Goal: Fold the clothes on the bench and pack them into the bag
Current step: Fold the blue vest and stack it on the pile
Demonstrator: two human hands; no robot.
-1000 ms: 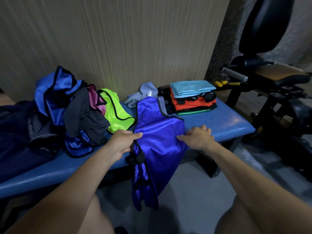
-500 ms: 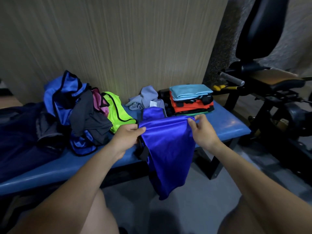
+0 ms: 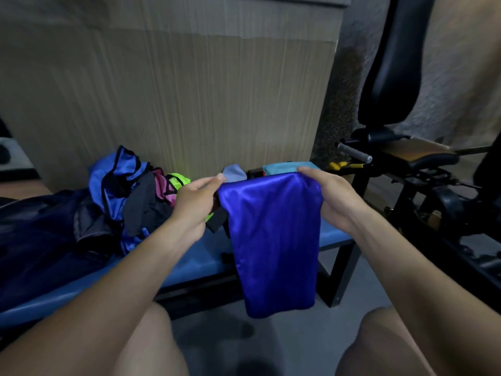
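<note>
A shiny blue vest (image 3: 273, 240) with black trim hangs folded in the air in front of the blue bench (image 3: 195, 264). My left hand (image 3: 195, 204) pinches its top left corner and my right hand (image 3: 328, 196) grips its top right corner. Behind the vest, a light blue folded garment (image 3: 282, 167) tops a stack that is mostly hidden. A loose pile of unfolded clothes (image 3: 130, 196) in blue, black, pink and neon yellow lies on the bench to the left. A dark navy bag (image 3: 40, 240) sits at the far left of the bench.
A wood-panel wall (image 3: 189, 104) runs behind the bench. A black weight machine (image 3: 406, 169) with a padded seat and a handle stands to the right. A grey cloth (image 3: 234, 172) peeks up behind the vest. My bare knees are at the bottom, over grey floor.
Both hands have lifted the blue vest off the bench and raised it, folded in half and hanging. It now covers most of the folded stack. The view has tilted upward.
</note>
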